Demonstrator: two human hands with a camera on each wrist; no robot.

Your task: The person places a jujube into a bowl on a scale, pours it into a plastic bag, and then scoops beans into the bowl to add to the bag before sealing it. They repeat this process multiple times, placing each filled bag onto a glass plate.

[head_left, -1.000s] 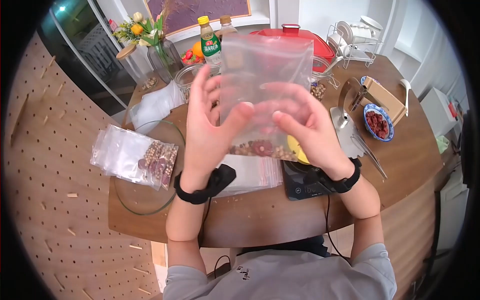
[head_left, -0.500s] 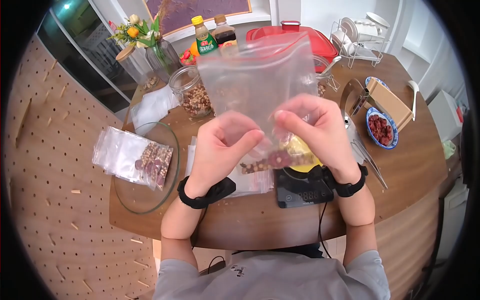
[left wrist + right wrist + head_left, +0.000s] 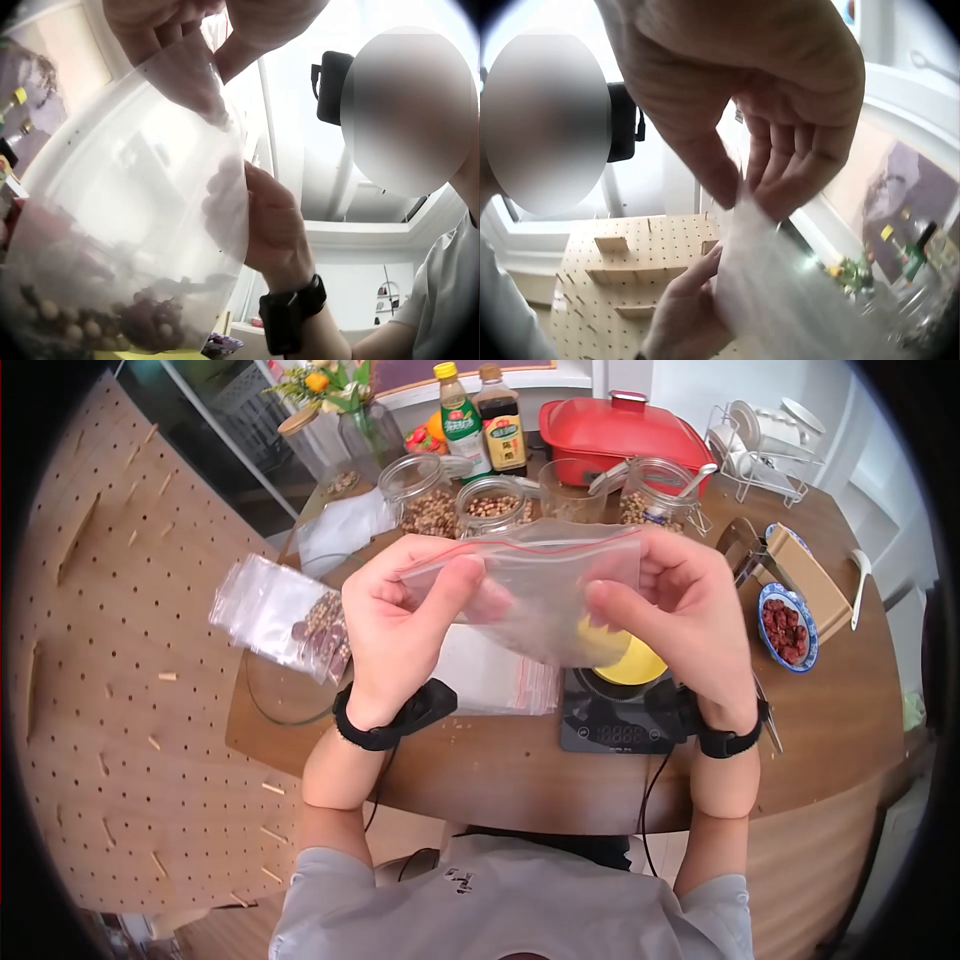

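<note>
A clear zip bag with a red strip along its top (image 3: 540, 595) is held up between the two hands, above a black scale (image 3: 615, 725) with a yellow disc (image 3: 632, 660). The left hand (image 3: 400, 625) pinches its left upper edge between thumb and fingers. At the opposite edge the right hand (image 3: 690, 615) pinches it the same way, also seen in the right wrist view, right hand (image 3: 765, 112). In the left wrist view, round beads and dark red pieces (image 3: 150, 322) lie in the bag's bottom.
Filled bags (image 3: 285, 620) lie at the left, flat empty bags (image 3: 500, 675) beside the scale. Behind stand open jars (image 3: 430, 510), bottles (image 3: 503, 430) and a red pot (image 3: 625, 435). To the right are a bowl of red dates (image 3: 785, 628) and a dish rack (image 3: 765, 460).
The bag's top has tipped down toward the person, and both hands have moved up to its top edge. The head view has shifted, bringing the jars behind the bag into sight.
</note>
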